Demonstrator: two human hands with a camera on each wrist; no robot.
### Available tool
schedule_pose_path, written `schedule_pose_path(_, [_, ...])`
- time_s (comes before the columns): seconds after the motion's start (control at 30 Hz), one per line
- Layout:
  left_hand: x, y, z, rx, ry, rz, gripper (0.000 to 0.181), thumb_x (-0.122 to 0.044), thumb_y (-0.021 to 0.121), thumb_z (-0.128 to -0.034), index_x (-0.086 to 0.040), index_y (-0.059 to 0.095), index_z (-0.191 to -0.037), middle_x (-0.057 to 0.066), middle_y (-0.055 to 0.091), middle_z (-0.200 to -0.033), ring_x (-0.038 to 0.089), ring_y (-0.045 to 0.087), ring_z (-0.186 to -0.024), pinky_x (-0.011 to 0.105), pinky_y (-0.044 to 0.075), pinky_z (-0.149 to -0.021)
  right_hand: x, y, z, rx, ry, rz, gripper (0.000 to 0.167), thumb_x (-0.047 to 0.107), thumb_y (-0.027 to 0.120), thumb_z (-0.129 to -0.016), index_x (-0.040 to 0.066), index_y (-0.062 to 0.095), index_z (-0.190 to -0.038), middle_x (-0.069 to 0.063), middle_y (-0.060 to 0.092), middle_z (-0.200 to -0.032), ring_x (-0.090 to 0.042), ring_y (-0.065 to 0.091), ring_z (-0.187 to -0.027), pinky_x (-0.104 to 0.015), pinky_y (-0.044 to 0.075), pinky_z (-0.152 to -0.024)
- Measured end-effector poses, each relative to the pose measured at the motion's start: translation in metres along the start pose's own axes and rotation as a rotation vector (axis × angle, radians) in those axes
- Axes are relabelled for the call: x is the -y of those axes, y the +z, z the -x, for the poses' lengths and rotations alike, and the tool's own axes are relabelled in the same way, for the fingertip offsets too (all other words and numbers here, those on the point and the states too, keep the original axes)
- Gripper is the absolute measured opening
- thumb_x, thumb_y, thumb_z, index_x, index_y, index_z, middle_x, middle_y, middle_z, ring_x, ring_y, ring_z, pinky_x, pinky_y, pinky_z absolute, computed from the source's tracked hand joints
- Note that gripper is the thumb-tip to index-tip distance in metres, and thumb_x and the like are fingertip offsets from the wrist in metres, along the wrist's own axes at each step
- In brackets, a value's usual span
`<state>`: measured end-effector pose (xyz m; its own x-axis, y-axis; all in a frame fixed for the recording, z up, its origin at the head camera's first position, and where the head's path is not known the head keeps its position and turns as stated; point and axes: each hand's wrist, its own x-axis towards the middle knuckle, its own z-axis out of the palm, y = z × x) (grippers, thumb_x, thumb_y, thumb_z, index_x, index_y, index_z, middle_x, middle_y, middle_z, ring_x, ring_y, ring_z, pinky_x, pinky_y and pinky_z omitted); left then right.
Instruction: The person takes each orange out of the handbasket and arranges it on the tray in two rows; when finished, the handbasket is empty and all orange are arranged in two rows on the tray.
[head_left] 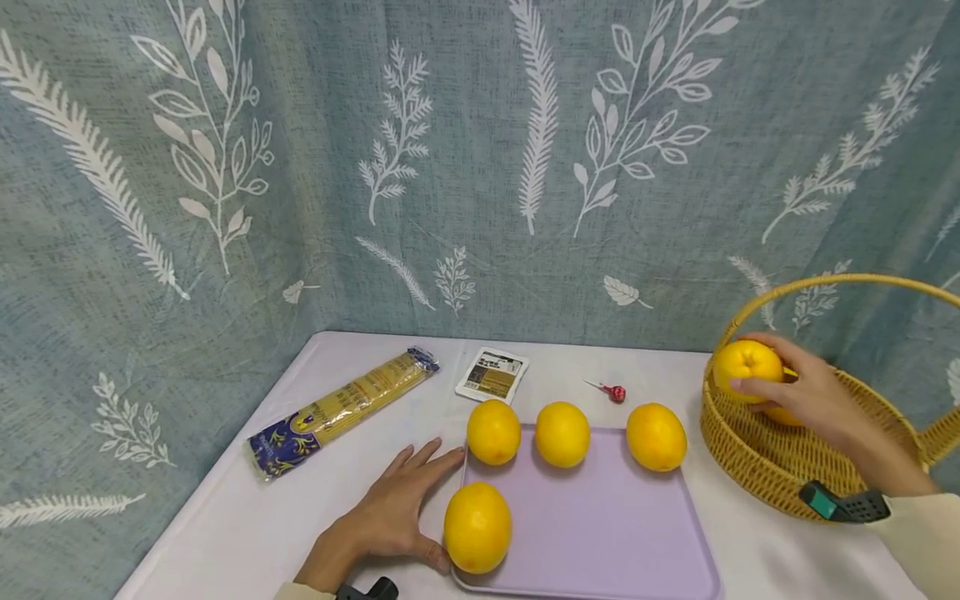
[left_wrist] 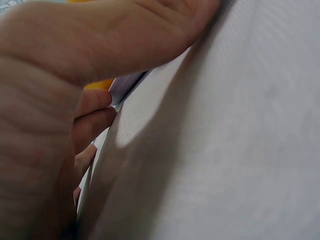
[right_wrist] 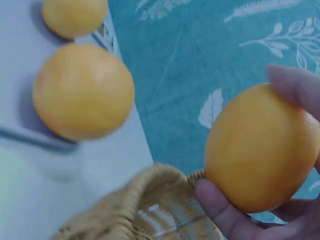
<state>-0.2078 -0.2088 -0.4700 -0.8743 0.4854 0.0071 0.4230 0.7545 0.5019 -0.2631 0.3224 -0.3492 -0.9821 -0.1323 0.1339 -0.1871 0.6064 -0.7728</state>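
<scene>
My right hand (head_left: 817,396) grips an orange (head_left: 747,371) at the left rim of the wicker basket (head_left: 757,475); in the right wrist view, thumb and fingers wrap the held orange (right_wrist: 260,150). Part of another orange (head_left: 783,415) shows inside the basket, mostly hidden by the hand. My left hand (head_left: 393,508) lies with fingers spread on the table, against the left side of the lilac tray (head_left: 600,525). Its thumb is beside the near-left orange (head_left: 477,528). Along the tray's far side sit a left orange (head_left: 493,432), a middle orange (head_left: 562,434) and a right orange (head_left: 656,437).
A pack of spaghetti (head_left: 341,412) lies slantwise at the back left. Behind the tray are a flat white packet (head_left: 492,375) and a red lollipop (head_left: 615,392). The basket's tall handle (head_left: 862,277) arches over it. A patterned curtain (head_left: 480,167) hangs behind the table.
</scene>
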Motion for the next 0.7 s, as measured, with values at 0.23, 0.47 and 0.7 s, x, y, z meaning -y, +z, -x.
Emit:
schedule_pose_path(0.23, [0.0, -0.001, 0.0, 0.0, 0.007, -0.009, 0.134, -0.078, 0.086, -0.0438, -0.026, 0.038, -0.157, 0.001, 0.036, -0.164, 0.033, 0.02, -0.155, 0.058, 0.007, -0.127, 0.002, 0.014, 0.008, 0.072, -0.132, -0.369, 0.042, 0.009, 0.051, -0.107, 0.018, 0.046, -0.147, 0.002, 0.054, -0.122, -0.011, 0.067, -0.095, -0.032, 0.065, -0.075])
schedule_pose_path(0.47, [-0.002, 0.0, 0.0, 0.008, -0.012, 0.0, 0.135, -0.076, 0.088, -0.0419, -0.027, 0.037, -0.158, -0.001, 0.033, -0.165, 0.03, 0.018, -0.156, 0.055, 0.004, -0.128, 0.013, 0.034, 0.019, 0.151, -0.22, -0.596, 0.039, 0.003, 0.039, -0.109, 0.018, 0.05, -0.143, 0.003, 0.054, -0.127, -0.012, 0.066, -0.098, -0.031, 0.065, -0.076])
schedule_pose_path(0.7, [-0.002, 0.0, 0.001, 0.0, -0.004, -0.002, 0.135, -0.075, 0.088, -0.0422, -0.026, 0.037, -0.158, 0.0, 0.034, -0.165, 0.031, 0.019, -0.155, 0.056, 0.005, -0.128, 0.036, 0.058, 0.034, 0.179, -0.283, -0.665, 0.044, -0.002, 0.036, -0.106, 0.013, 0.05, -0.145, -0.001, 0.056, -0.13, -0.015, 0.065, -0.096, -0.031, 0.065, -0.07])
